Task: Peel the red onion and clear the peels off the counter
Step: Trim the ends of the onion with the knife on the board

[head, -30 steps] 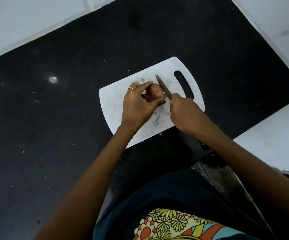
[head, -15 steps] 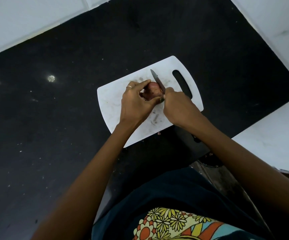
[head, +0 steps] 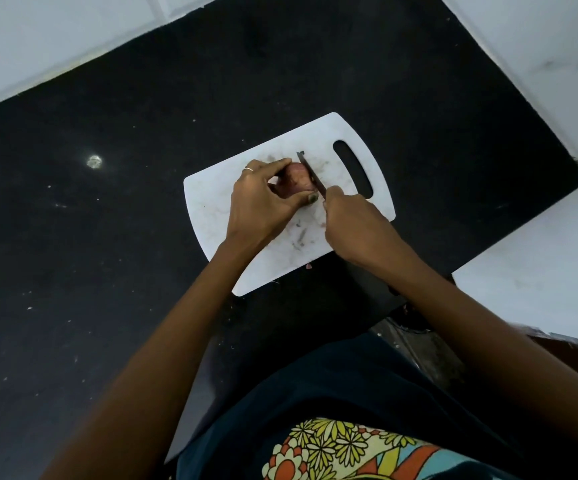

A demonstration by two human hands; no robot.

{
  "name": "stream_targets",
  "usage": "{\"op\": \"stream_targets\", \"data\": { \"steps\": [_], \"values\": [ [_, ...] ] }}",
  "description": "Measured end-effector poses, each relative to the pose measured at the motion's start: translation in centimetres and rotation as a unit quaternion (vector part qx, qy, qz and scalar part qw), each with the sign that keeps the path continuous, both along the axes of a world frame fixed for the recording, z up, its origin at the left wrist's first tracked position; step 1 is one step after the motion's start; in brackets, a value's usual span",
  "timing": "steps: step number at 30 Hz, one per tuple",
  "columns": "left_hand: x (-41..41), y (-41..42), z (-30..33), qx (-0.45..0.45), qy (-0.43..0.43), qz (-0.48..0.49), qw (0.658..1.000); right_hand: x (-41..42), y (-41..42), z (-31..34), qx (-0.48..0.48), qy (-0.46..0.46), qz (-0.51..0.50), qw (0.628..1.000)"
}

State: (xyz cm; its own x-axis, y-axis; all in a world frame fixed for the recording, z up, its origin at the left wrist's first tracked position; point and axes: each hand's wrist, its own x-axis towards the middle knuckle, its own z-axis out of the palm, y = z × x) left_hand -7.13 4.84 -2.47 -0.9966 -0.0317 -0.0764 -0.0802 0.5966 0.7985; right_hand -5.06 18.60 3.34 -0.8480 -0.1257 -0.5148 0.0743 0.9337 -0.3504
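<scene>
A small red onion (head: 297, 180) sits on a white cutting board (head: 218, 199) on the black counter. My left hand (head: 263, 202) grips the onion from the left, thumb below and fingers over its top. My right hand (head: 356, 223) grips the handle of a small knife (head: 310, 173), whose blade lies against the onion's right side, tip pointing away from me. A tiny reddish peel scrap (head: 309, 267) lies at the board's near edge.
The black counter (head: 90, 254) stretches wide to the left and behind the board. White tiled walls (head: 540, 46) border it at the back and right. A white ledge (head: 540, 265) sits at the right. The board's handle slot (head: 352, 168) faces far right.
The knife blade has shifted left and closer against the onion, with my right hand moving in toward my left. The onion stays held in place on the board.
</scene>
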Motion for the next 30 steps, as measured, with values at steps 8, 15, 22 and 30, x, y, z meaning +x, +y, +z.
{"op": "stream_targets", "data": {
  "steps": [8,15,22,30],
  "values": [
    [-0.5,-0.1,0.3,-0.001,-0.003,-0.005,1.0,-1.1,-0.8,0.0,0.003,0.001,-0.012,1.0],
    [-0.3,-0.4,0.4,0.016,-0.014,-0.012,1.0,1.1,-0.4,-0.3,0.017,0.02,-0.025,0.999],
    [-0.7,-0.6,0.4,0.031,-0.033,-0.022,0.999,-0.5,-1.1,-2.7,0.021,0.025,-0.027,0.999],
    [-0.6,-0.7,0.0,0.042,-0.034,-0.018,0.998,2.5,0.1,-4.3,0.022,0.031,-0.037,0.999]
  ]
}}
